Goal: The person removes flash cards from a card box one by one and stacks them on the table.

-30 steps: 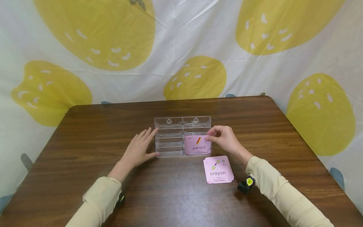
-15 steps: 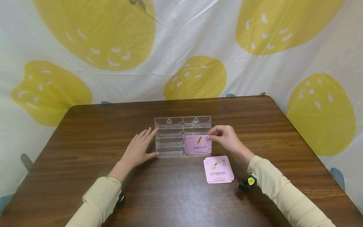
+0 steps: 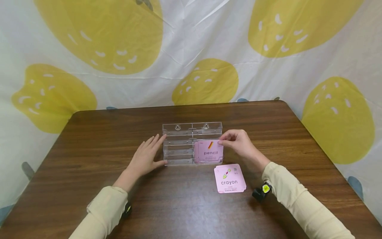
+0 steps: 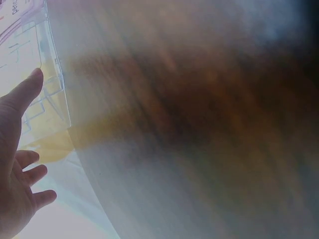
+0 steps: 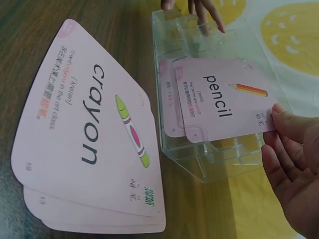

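A clear plastic card rack (image 3: pixel 179 133) with tiered pockets in two columns stands on the table. My left hand (image 3: pixel 144 157) has its fingers spread at the rack's left side, with the thumb near the front corner. With thumb and fingertips, my right hand (image 3: pixel 238 143) pinches the top right corner of a pink flashcard (image 5: pixel 224 99) marked "pencil". This flashcard stands at the front of the right column. Behind it, another pink card (image 5: pixel 171 112) sits in the rack, mostly covered.
A small stack of pink flashcards (image 3: pixel 229 178), "crayon" on top, lies on the brown table (image 3: pixel 167 205) in front of the rack's right end. A white cloth (image 3: pixel 125 88) with yellow fruit shapes hangs behind the table.
My right hand has raised the pencil flashcard slightly and drawn it to the right, so the card behind shows along its left edge. My left hand stays in place.
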The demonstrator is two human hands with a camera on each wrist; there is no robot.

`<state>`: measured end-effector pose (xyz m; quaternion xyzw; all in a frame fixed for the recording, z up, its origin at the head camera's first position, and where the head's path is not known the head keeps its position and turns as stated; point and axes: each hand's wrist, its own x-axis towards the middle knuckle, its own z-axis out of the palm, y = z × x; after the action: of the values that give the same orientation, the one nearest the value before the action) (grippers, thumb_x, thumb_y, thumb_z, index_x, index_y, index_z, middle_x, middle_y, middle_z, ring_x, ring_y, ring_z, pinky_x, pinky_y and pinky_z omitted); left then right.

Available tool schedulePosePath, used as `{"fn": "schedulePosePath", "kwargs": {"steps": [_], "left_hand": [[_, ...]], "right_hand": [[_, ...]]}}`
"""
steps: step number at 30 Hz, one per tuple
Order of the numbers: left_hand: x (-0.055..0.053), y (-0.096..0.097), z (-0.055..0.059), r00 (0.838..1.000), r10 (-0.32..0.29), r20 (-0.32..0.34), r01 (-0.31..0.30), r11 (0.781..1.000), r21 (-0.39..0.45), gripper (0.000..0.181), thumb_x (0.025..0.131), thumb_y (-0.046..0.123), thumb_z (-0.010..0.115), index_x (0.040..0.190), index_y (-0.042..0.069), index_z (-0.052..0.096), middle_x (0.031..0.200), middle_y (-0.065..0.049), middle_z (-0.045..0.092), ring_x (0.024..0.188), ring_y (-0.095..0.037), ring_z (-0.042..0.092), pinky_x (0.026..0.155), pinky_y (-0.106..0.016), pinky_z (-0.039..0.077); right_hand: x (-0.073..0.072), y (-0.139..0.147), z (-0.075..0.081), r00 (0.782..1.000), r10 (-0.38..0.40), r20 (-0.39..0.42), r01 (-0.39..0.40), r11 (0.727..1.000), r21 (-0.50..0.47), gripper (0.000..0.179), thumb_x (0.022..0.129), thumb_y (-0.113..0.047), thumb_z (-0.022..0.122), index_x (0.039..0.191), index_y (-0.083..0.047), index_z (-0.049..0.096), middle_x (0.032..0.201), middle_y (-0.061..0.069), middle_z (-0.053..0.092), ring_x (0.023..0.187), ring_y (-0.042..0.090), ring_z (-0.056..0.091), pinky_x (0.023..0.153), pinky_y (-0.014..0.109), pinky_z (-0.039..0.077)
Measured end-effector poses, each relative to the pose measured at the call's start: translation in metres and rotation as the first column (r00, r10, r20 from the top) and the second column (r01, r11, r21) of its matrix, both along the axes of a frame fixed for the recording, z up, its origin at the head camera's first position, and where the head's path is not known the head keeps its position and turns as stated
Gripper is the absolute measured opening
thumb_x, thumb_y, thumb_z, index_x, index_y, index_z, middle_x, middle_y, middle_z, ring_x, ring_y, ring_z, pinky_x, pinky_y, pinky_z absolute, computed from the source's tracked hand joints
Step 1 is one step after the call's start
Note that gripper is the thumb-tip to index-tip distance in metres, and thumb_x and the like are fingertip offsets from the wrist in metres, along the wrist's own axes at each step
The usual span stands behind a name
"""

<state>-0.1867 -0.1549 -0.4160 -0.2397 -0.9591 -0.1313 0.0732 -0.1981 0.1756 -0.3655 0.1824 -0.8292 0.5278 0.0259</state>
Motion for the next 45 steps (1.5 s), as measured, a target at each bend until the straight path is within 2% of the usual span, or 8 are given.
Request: {"fn": "schedulePosePath", "kwargs": {"steps": [8,13,19,27,32,36,41,45], "left_hand": [[0.0,0.0,0.0,1.0,0.002,0.011,-0.002,1.0,-0.001,0.094,0.073,0.044,0.072,0.146,0.017,0.019,0.142,-0.021,0.032,0.129,-0.037,0.031,0.102,-0.057,0.026],[-0.001,0.0,0.0,1.0,0.005,0.026,-0.004,1.0,-0.009,0.094,0.074,0.045,0.07,0.146,0.018,0.017,0.143,-0.02,0.03,0.13,-0.037,0.03,0.102,-0.056,0.025],[-0.001,0.001,0.001,1.0,0.006,0.03,-0.006,1.0,-0.007,0.094,0.074,0.045,0.07,0.146,0.018,0.017,0.143,-0.021,0.03,0.13,-0.037,0.03,0.102,-0.056,0.025],[-0.002,0.0,-0.001,1.0,0.005,0.028,-0.005,1.0,-0.011,0.094,0.074,0.046,0.069,0.146,0.018,0.016,0.143,-0.02,0.03,0.13,-0.036,0.03,0.102,-0.056,0.025],[-0.002,0.0,-0.001,1.0,0.004,0.028,-0.004,1.0,-0.007,0.094,0.075,0.046,0.069,0.146,0.018,0.016,0.144,-0.02,0.029,0.13,-0.036,0.03,0.102,-0.056,0.025],[-0.002,0.0,-0.002,1.0,0.004,0.029,-0.004,1.0,-0.009,0.094,0.075,0.046,0.069,0.147,0.018,0.016,0.144,-0.02,0.029,0.13,-0.036,0.03,0.103,-0.056,0.025],[-0.002,0.0,-0.001,1.0,0.003,0.028,-0.003,1.0,-0.009,0.094,0.075,0.046,0.069,0.146,0.018,0.016,0.143,-0.02,0.03,0.13,-0.037,0.03,0.102,-0.056,0.025],[-0.001,0.0,-0.001,1.0,0.002,0.027,-0.002,1.0,-0.009,0.094,0.075,0.046,0.07,0.146,0.017,0.016,0.143,-0.021,0.03,0.13,-0.037,0.03,0.102,-0.056,0.025]], "right_hand": [[-0.015,0.012,-0.013,0.999,-0.031,-0.008,0.03,0.999,-0.03,0.011,0.074,-0.002,0.072,0.08,0.006,0.067,0.069,0.01,0.066,0.058,0.012,0.056,0.052,0.019,0.045],[-0.018,0.016,-0.011,0.998,-0.026,-0.064,0.025,1.0,-0.019,0.011,0.074,-0.002,0.072,0.079,0.006,0.067,0.067,0.006,0.066,0.058,0.015,0.058,0.051,0.02,0.046],[-0.018,0.022,-0.008,0.998,-0.013,-0.06,0.011,0.999,-0.03,0.01,0.075,-0.001,0.072,0.079,0.007,0.066,0.069,0.009,0.066,0.059,0.013,0.06,0.053,0.025,0.05],[-0.012,0.026,-0.008,1.0,-0.003,0.012,0.004,0.997,-0.081,0.013,0.076,0.003,0.069,0.082,0.012,0.064,0.066,-0.006,0.064,0.058,0.003,0.058,0.053,0.019,0.049],[-0.009,0.029,-0.01,0.998,0.012,0.065,-0.004,0.992,-0.128,0.012,0.076,0.004,0.068,0.082,0.012,0.063,0.065,-0.006,0.064,0.059,0.009,0.06,0.055,0.021,0.051],[-0.006,0.032,-0.012,0.993,0.023,0.117,-0.009,0.993,-0.119,0.012,0.077,0.003,0.068,0.084,0.011,0.063,0.066,-0.006,0.064,0.06,0.011,0.061,0.058,0.027,0.054],[-0.003,0.037,-0.015,0.984,0.044,0.175,-0.027,0.994,-0.102,0.017,0.079,0.002,0.066,0.089,0.015,0.061,0.068,-0.005,0.065,0.061,0.009,0.061,0.063,0.043,0.054],[0.0,0.041,-0.018,0.981,0.056,0.187,-0.04,0.995,-0.086,0.017,0.08,0.001,0.065,0.089,0.015,0.061,0.071,-0.003,0.066,0.062,0.009,0.061,0.063,0.043,0.054]]}}
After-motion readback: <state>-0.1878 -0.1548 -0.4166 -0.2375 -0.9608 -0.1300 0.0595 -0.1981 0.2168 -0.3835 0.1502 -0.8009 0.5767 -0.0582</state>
